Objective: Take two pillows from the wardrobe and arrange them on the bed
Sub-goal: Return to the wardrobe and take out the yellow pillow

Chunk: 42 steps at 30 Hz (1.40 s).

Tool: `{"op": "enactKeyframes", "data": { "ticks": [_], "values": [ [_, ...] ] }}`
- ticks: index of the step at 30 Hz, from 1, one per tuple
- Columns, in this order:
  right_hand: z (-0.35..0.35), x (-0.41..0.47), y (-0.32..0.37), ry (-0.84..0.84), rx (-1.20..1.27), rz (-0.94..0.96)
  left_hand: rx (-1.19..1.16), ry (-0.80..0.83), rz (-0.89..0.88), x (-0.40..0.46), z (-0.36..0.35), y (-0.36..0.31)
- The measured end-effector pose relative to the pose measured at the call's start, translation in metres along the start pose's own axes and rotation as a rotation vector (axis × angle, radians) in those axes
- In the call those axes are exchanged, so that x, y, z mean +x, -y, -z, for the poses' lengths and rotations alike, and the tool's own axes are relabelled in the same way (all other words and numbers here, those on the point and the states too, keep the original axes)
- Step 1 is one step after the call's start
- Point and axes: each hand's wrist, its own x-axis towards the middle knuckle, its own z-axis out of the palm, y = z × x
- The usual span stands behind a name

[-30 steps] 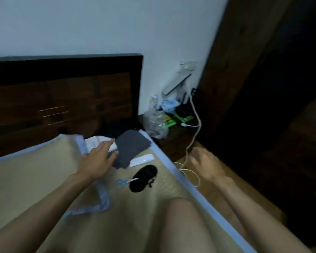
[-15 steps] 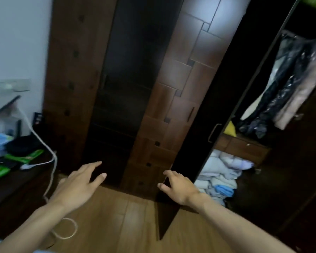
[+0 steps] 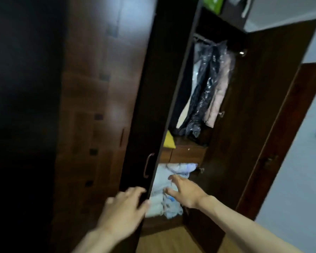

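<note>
Wardrobe (image 3: 226,125) open; pale bedding (image 3: 164,181) in bottom compartment. Left hand (image 3: 122,214) spread, empty, at door (image 3: 153,106) edge. Right hand (image 3: 185,193) spread, empty, before bedding.

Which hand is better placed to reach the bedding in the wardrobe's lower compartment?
Right. The right hand is open, already in front of the pale bedding pile; the left hand is at the door edge.

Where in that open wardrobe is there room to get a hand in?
The gap between the open door and the right wall is free; the right hand is in it now. Dark space right of the bedding pile looks bare. Crowded: the pile fills the bottom left, and hanging clothes fill the top. The left hand is at the door's edge.
</note>
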Motion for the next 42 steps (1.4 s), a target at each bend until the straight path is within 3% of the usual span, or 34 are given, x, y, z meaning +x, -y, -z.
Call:
{"op": "enactKeyframes", "data": {
  "ticks": [4,7,9,11,15,19,26,32,36,39,42],
  "values": [
    [0.039,0.153,-0.15,-0.105,0.013,-0.021,0.042,0.032,-0.178,0.233,-0.07,-0.113],
    [0.049,0.25,-0.262,-0.182,0.034,-0.102,0.095,-0.137,-0.179,0.389,-0.134,-0.147],
    [0.054,0.289,-0.298,-0.202,0.089,-0.156,0.147,-0.276,-0.132,0.445,-0.156,-0.14],
    [0.059,0.33,-0.343,-0.165,0.129,-0.205,0.102,-0.311,-0.118,0.512,-0.182,-0.141],
    [0.073,0.41,-0.396,-0.134,0.23,-0.244,0.161,-0.241,0.092,0.621,-0.197,-0.121],
    [0.07,0.489,-0.395,-0.127,0.291,-0.136,0.387,-0.222,0.065,0.678,-0.187,-0.069],
    [0.039,0.57,-0.342,-0.02,0.357,0.068,0.491,0.016,0.311,0.725,-0.175,0.008],
    [0.02,0.617,-0.334,0.058,0.308,0.159,0.523,-0.11,0.381,0.766,-0.18,0.03],
    [-0.001,0.655,-0.324,0.049,0.296,0.209,0.39,-0.19,0.431,0.805,-0.172,0.063],
    [-0.023,0.681,-0.3,0.028,0.399,0.091,0.316,-0.173,0.433,0.817,-0.163,0.087],
    [-0.046,0.69,-0.274,-0.097,0.268,-0.033,0.311,-0.131,0.409,0.819,-0.157,0.099]
  ]
}}
